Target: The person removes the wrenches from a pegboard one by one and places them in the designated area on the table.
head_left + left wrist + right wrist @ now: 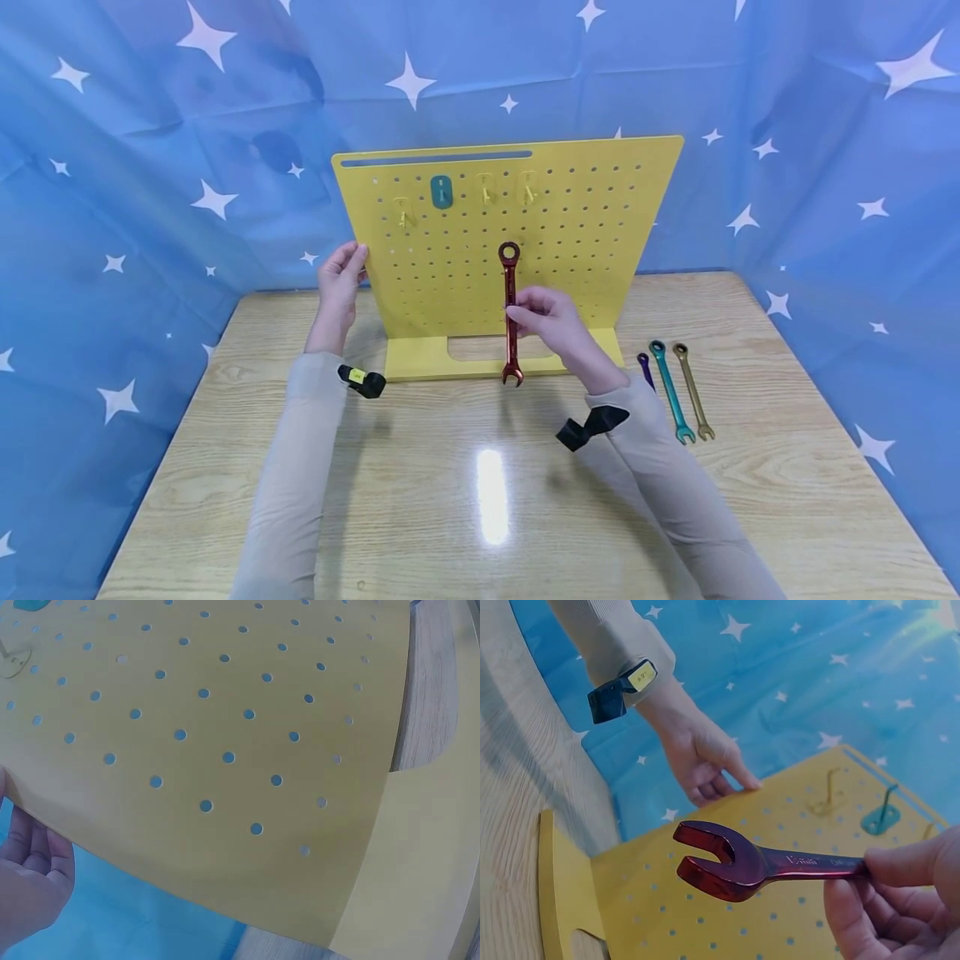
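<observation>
A yellow pegboard [570, 242] stands on the table and carries several hooks along its upper part. One hook [442, 192] has a teal backing plate; the others are yellow. My left hand [343, 279] grips the board's left edge, thumb in front and fingers behind, as the left wrist view also shows. In front of the board my right hand [546, 317] pinches a red combination wrench [511, 312] by the middle of its shank. The wrench hangs upright, ring end up and open end down. Close up in the right wrist view, its open jaw end [727, 862] faces the camera.
Right of the board lie a purple wrench [644, 367], a teal wrench [672, 392] and a gold wrench [693, 392] on the wooden table [420, 500]. A blue star-patterned cloth [817, 192] hangs behind and on both sides.
</observation>
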The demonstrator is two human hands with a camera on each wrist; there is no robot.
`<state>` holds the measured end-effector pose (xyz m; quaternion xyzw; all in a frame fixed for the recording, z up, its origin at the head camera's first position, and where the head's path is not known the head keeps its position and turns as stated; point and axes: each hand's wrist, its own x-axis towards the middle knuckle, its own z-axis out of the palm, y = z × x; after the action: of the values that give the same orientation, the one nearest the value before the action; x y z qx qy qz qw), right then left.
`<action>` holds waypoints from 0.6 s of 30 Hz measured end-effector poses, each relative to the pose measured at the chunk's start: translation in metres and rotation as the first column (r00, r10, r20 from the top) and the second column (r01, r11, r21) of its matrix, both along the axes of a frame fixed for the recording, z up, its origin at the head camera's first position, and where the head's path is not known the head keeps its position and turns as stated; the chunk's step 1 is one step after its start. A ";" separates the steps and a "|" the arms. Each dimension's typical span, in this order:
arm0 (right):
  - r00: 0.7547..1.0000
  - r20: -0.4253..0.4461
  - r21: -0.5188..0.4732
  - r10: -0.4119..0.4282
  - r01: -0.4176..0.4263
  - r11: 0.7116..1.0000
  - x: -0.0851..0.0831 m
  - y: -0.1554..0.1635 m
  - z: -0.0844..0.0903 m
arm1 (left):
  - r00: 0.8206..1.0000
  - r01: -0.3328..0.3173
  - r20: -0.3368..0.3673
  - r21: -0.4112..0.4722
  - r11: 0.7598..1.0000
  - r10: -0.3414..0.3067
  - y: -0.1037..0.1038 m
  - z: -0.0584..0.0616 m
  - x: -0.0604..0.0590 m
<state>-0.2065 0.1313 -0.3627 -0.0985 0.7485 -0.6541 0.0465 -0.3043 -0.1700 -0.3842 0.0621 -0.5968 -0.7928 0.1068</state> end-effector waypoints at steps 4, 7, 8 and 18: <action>1.000 -0.010 0.000 -0.009 0.009 1.000 0.001 0.009 -0.005 | 1.000 -0.003 0.001 -0.004 1.000 0.003 0.000 0.000 0.000; 1.000 -0.018 -0.001 -0.009 0.009 1.000 0.002 0.016 -0.008 | 1.000 -0.006 0.000 -0.009 1.000 0.006 0.000 0.000 0.000; 1.000 -0.018 0.000 -0.010 0.010 1.000 0.002 0.018 -0.009 | 1.000 -0.006 -0.001 -0.011 1.000 0.006 0.000 0.000 0.000; 0.999 -0.008 0.063 -0.036 0.036 0.997 0.004 0.043 -0.015 | 1.000 0.002 -0.011 -0.006 1.000 -0.002 -0.001 -0.001 0.000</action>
<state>-0.2025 0.1738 -0.3781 -0.0856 0.7707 -0.6304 0.0353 -0.3046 -0.1708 -0.3856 0.0570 -0.5987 -0.7915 0.1094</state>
